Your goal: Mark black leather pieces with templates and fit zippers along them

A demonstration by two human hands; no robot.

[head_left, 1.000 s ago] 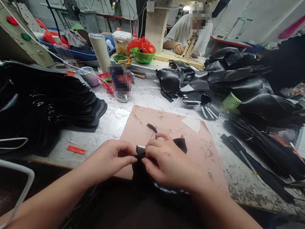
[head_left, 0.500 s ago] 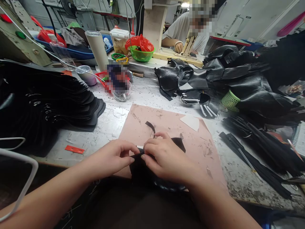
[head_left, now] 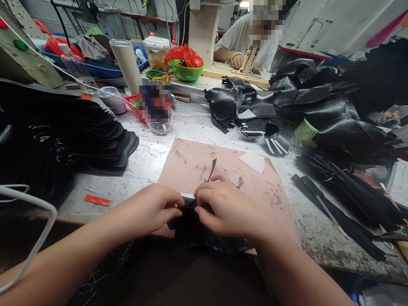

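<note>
A black leather piece (head_left: 191, 229) lies at the near edge of a pink cutting mat (head_left: 191, 163). My left hand (head_left: 151, 209) pinches its top edge from the left, fingers closed. From the right, my right hand (head_left: 225, 206) grips the same edge with curled fingers and covers most of the piece. A thin black strip (head_left: 211, 168) sticks up from behind my right fingers. The two hands almost touch at the fold.
A tall stack of black leather pieces (head_left: 63, 140) fills the left. Black leather parts (head_left: 236, 104) and black straps (head_left: 338, 204) crowd the right. A glass jar (head_left: 159, 123), a white tumbler (head_left: 126, 63) and a green bowl (head_left: 186, 72) stand behind. A person (head_left: 245, 40) sits opposite.
The thin black strip has swung up from lying on the mat to standing behind my right fingers. The black flap to the right of my right hand is now hidden. Both hands keep pinching.
</note>
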